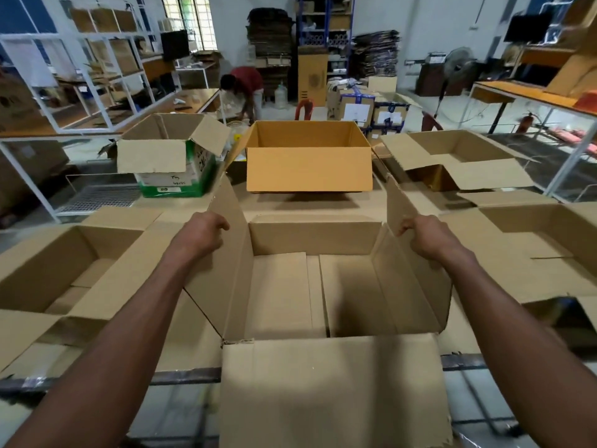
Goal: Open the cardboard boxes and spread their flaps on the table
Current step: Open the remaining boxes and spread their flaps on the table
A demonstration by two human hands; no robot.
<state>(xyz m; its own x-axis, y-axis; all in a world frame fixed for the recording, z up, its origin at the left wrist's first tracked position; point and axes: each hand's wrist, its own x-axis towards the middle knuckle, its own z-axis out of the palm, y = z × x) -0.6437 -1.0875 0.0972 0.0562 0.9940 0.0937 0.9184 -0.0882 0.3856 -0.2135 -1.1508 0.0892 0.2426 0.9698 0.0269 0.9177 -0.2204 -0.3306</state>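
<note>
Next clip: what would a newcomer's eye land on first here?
The big open cardboard box in the centre foreground, with the left hand and right hand each gripping a raised side flap. Behind it sits a brighter orange-brown box, and a green-and-white box stands to its left.

Your table [465, 345], open boxes crowding it, middle box [316, 286] before you, left box [48, 273], right box [529, 244], yellow box [308, 169] behind, perhaps raised.
</note>
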